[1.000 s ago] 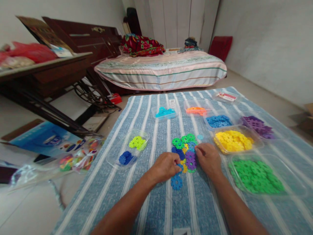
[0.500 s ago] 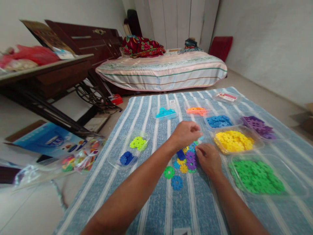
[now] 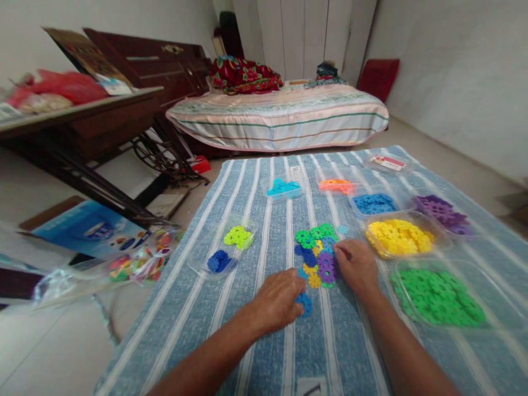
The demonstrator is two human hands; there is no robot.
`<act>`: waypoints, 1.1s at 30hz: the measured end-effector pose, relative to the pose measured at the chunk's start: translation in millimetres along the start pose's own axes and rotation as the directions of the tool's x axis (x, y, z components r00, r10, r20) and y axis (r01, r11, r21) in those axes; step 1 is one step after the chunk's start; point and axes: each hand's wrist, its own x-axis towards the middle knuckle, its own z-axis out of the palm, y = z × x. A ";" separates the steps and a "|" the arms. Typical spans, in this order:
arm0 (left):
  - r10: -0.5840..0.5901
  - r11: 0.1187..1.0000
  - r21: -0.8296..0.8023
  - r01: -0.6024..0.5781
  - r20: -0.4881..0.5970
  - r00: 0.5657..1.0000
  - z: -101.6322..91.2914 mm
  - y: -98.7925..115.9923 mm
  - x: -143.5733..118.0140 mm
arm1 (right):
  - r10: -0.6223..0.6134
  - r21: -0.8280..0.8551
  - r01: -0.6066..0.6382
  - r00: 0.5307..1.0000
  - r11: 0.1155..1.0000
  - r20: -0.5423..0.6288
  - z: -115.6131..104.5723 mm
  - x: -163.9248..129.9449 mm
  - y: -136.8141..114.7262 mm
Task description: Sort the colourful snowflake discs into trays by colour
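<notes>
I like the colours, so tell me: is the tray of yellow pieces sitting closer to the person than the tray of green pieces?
No, the yellow tray lies farther up the striped cloth, behind the green tray.

A home bedroom: mattress (image 3: 280, 118), wardrobe (image 3: 303, 38), sewing table (image 3: 78, 118).

Two bare forearms — sleeveless, no rings, no watch

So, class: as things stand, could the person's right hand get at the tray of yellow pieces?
Probably yes: the right hand rests just left of the tray of yellow pieces, which is open-topped, with only bare cloth between.
</notes>
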 end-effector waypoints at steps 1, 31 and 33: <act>-0.008 1.000 -0.026 0.008 -0.011 1.000 -0.3 -0.5 0.3 | -0.001 0.000 0.001 1.000 1.000 -0.001 0.3 0.2 0.2; -0.063 0.992 0.100 0.074 -0.109 0.992 -34.8 -9.4 29.1 | 0.006 0.010 -0.006 1.000 1.000 0.006 0.7 2.7 -2.7; -0.061 0.992 0.104 0.071 -0.090 0.994 -23.2 -15.6 14.0 | 0.000 0.013 0.000 1.000 1.000 0.005 0.4 2.7 -2.2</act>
